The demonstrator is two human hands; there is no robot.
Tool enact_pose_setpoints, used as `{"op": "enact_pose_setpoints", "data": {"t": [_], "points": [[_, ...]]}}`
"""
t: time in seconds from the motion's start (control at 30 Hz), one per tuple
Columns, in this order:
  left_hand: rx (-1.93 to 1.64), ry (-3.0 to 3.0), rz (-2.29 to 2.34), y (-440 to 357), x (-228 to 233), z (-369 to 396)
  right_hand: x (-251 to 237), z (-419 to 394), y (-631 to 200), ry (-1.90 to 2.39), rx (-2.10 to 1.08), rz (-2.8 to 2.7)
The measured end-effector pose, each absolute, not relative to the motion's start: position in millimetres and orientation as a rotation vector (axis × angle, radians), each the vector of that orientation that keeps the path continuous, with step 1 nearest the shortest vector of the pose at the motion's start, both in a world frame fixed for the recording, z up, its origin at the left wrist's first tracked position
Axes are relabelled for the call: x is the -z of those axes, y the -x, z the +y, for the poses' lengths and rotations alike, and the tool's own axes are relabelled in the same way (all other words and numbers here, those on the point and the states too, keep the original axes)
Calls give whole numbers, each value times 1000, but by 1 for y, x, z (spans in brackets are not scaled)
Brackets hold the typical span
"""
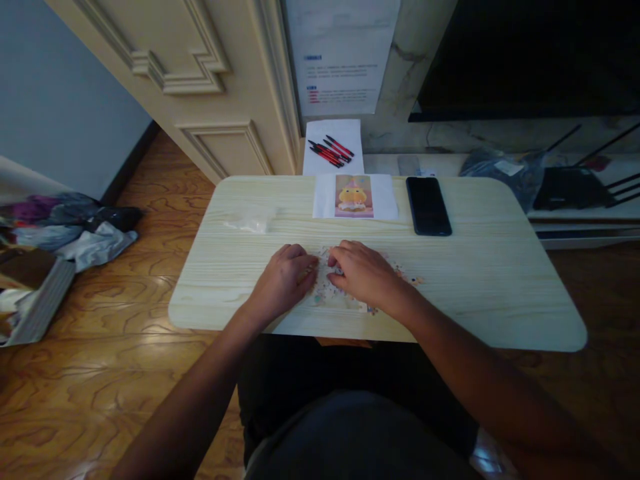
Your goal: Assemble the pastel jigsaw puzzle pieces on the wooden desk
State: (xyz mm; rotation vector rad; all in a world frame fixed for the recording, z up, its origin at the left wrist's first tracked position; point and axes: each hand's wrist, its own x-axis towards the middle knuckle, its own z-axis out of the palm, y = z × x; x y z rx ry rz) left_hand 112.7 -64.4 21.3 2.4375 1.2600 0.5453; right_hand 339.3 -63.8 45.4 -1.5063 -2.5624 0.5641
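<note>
Puzzle pieces (326,288), small and flat with pale and pastel specks of colour, lie in a loose scatter on the near middle of the light wooden table (500,293), right under and between the two hands. The scatter runs roughly left to right, with a few stray bits trailing off past the right wrist toward the table's right side. Both hands sit on top of it, palms down, so neither is clearly nearer; they meet over its middle. The left hand (283,280) has its fingers curled and pressed onto the left part of the scatter; the right hand (367,273) lies with fingers bent, tips touching pieces just beside the left hand's fingertips. Whether either hand actually pinches a piece I cannot tell, since the fingers hide it.

Farther back, at the table's far edge, lies a reference picture (355,196) of a yellow cartoon duck on white paper, with a black phone (428,205) just to its right. A crumpled clear plastic bag (253,219) rests to the left. Beyond the table, red and black pens (331,151) lie on a white sheet.
</note>
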Motion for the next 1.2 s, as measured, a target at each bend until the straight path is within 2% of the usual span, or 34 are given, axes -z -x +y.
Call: {"op": "enact_pose_setpoints", "data": {"t": [0.23, 0.4, 0.67, 0.83, 1.03, 1.2], "points": [[-593, -2252, 1306, -110, -20, -61, -48, -57, -342, 1470, -887, -2347], [-655, -2058, 1322, -110, -18, -57, -45, -55, -344, 1393, -918, -2259], [-675, -2094, 1263, -112, -21, -55, -42, -59, -349, 1396, -1026, -2165], [-664, -2115, 1244, -111, -21, -58, -43, -63, -351, 1366, -933, -2197], [-611, -2104, 1385, -109, -25, -62, -40, -69, -349, 1161, -484, -2560], [-490, -2106, 1454, -111, -28, -59, -39, -68, -352, 1097, -521, -2633]]}}
